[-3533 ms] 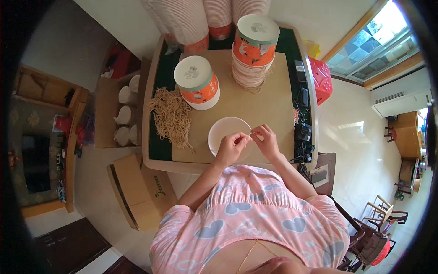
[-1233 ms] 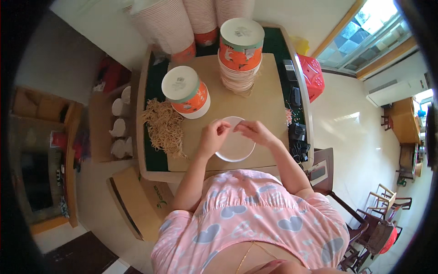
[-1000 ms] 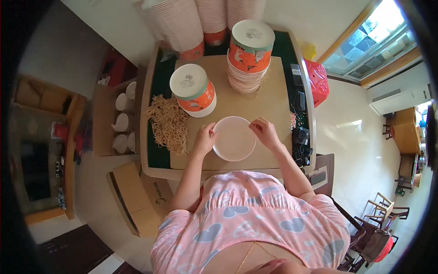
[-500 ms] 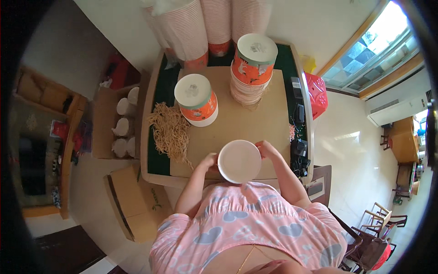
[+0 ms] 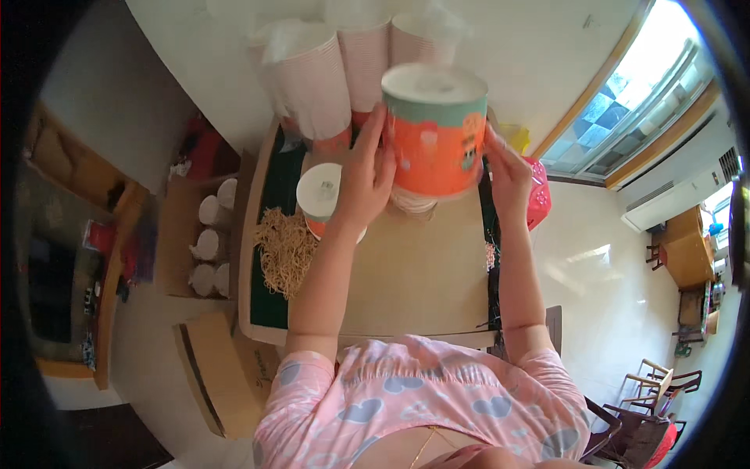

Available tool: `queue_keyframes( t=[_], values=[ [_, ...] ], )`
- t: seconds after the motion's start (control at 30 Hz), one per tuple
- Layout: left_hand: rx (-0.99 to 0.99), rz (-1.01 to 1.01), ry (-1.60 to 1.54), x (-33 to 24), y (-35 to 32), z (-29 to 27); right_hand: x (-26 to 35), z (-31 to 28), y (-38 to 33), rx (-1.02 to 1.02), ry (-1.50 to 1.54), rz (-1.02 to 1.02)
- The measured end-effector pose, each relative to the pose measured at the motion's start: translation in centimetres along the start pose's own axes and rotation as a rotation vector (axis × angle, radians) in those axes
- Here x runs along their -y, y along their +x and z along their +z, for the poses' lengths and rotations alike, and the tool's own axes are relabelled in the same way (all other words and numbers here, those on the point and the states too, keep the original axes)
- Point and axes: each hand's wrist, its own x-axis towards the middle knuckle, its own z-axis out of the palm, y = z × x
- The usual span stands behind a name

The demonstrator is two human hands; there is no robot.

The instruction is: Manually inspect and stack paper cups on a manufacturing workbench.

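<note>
An orange paper bucket [image 5: 433, 152] with a green band is held bottom-up over the far right part of the table. My left hand [image 5: 369, 172] presses on its left side and my right hand [image 5: 508, 168] on its right side, so it is held between both. Below it shows the lower part of a pale bucket stack [image 5: 414, 202]; the rest of that stack is hidden. Left of it, partly behind my left hand, another upside-down paper bucket [image 5: 316, 191] stands on the cardboard sheet [image 5: 414, 281]. Beside that lies a heap of tan shredded paper strands [image 5: 283, 248].
Tall stacks of pale buckets in plastic wrap [image 5: 308, 78] stand along the table's back edge. On the floor at left are a carton of wrapped white rolls [image 5: 180, 258] and a flattened carton [image 5: 226, 375]. A red plastic stool [image 5: 539, 191] is right of the table.
Both hands have moved from near my body to the far right of the table. The bucket, earlier mouth-up before me, is now bottom-up over the stack there.
</note>
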Motion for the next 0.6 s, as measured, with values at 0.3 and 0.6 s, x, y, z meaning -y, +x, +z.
queue_keyframes(
  t=[0.3,0.6],
  values=[
    [-0.125,0.196,0.097,10.1,4.2,3.3,-12.2,2.4,4.4,0.059,0.144,0.062],
    [-0.049,-0.112,0.613,10.2,-6.8,-2.2,-5.1,1.5,4.9,0.009,-0.239,-0.241]
  ],
)
